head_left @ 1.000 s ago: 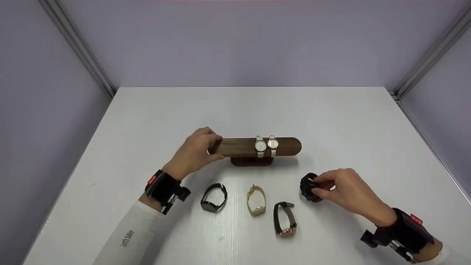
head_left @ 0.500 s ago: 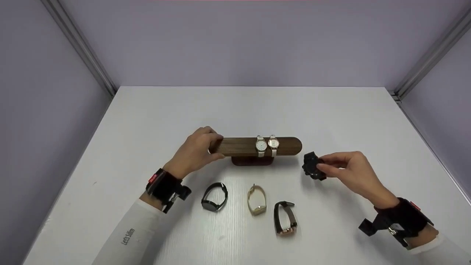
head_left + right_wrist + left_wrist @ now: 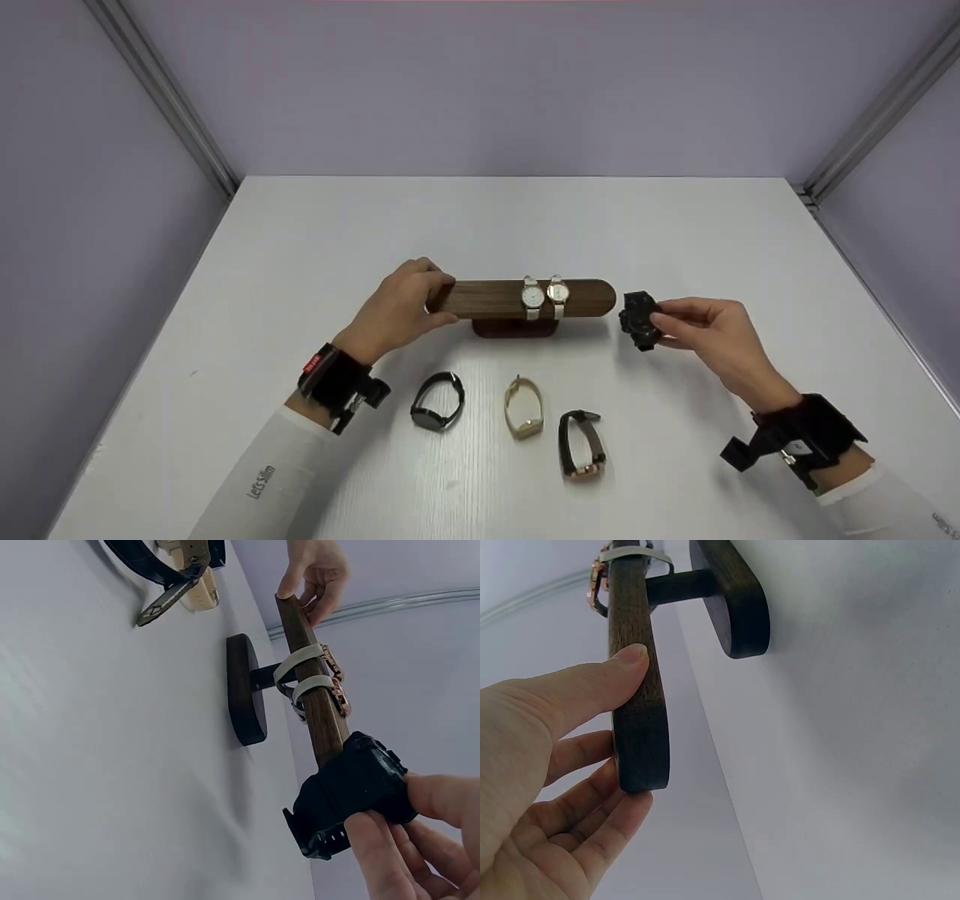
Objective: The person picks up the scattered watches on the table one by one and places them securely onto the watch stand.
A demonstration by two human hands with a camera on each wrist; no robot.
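A wooden watch stand (image 3: pixel 495 298) stands mid-table, with two white-strap watches (image 3: pixel 544 295) wrapped round its bar. My left hand (image 3: pixel 431 300) grips the bar's left end, thumb in front and fingers behind; the left wrist view shows that hand (image 3: pixel 622 727) holding the bar (image 3: pixel 634 675). My right hand (image 3: pixel 661 319) pinches a chunky black watch (image 3: pixel 637 319) in the air just off the bar's right end. In the right wrist view the black watch (image 3: pixel 352 791) sits at the tip of the bar (image 3: pixel 319 701), held by my fingers (image 3: pixel 375 840).
Three more watches lie in a row in front of the stand: a black one (image 3: pixel 437 401), a gold one (image 3: pixel 523 407) and a black and rose-gold one (image 3: pixel 581 444). The stand's dark base (image 3: pixel 514 328) rests on the white table (image 3: pixel 487 225). Lilac walls enclose three sides.
My right hand has lifted the black watch off the table and carried it back and up to the bar's right end. The left hand has kept its hold.
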